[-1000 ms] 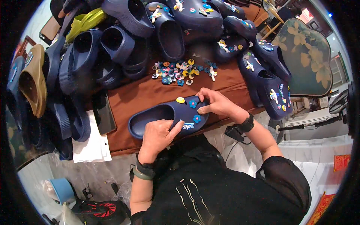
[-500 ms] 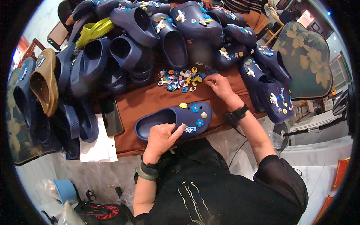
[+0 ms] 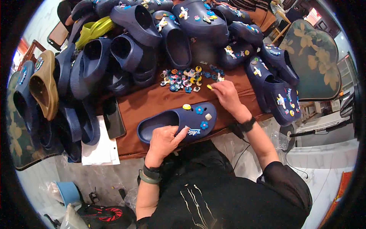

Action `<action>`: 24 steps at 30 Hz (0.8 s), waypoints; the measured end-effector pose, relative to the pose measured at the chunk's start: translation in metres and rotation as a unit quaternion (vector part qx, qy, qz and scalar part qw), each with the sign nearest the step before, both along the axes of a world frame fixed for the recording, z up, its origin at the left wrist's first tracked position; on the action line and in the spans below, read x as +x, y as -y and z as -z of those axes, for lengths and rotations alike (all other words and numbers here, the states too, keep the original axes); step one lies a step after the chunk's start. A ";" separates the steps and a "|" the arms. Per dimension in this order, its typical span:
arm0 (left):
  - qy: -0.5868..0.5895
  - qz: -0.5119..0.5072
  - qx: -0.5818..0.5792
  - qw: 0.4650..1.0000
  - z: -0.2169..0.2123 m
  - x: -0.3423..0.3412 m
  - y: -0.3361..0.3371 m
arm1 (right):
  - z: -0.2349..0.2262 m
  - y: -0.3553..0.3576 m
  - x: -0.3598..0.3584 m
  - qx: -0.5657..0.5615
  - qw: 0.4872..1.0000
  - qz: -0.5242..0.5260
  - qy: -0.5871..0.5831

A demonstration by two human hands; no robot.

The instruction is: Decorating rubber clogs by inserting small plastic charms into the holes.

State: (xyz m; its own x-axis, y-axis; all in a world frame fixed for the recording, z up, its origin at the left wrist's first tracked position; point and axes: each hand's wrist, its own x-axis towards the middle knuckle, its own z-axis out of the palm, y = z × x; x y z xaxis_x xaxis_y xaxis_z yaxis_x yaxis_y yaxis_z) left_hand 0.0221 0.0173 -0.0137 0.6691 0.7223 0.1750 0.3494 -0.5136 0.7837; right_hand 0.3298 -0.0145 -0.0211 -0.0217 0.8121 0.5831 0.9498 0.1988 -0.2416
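Observation:
A navy clog (image 3: 158, 118) lies on the brown cloth in front of me, its toe to the right. Its upper carries a yellow charm, two blue flower charms, a pale charm and a lettered one. My left hand (image 3: 163, 143) grips the clog's near side, thumb by the lettered charm; its other fingertips are partly hidden. Between the thumb and fingers of my right hand (image 3: 227, 96) is a small yellow shoe charm (image 3: 209, 87), held above the cloth right of the charm pile (image 3: 179, 81) and beyond the clog's toe.
Navy clogs (image 3: 97, 57) crowd the table's left and back, with a tan clog (image 3: 45, 87) and a lime one (image 3: 95, 31) among them. Decorated clogs (image 3: 284, 101) stand at the right. A dark phone (image 3: 113, 118) and white papers (image 3: 100, 150) lie left of my clog.
My right hand has drawn back from the edge of the charm pile, slightly toward me and right, and a yellow charm now shows in its fingers. My left hand keeps its place on the clog.

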 end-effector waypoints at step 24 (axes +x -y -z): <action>0.003 0.018 0.041 0.999 -0.007 0.000 -0.003 | -0.026 0.037 -0.026 -0.265 0.719 -0.051 -0.641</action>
State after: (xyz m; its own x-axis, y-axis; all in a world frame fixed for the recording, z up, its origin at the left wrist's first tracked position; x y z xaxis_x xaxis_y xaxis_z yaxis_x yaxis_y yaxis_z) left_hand 0.0223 0.0203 -0.0067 0.6937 0.6804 0.2362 0.3252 -0.5885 0.7402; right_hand 0.3039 -0.0514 0.0052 0.1815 0.9601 -0.2128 -0.1329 -0.1904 -0.9727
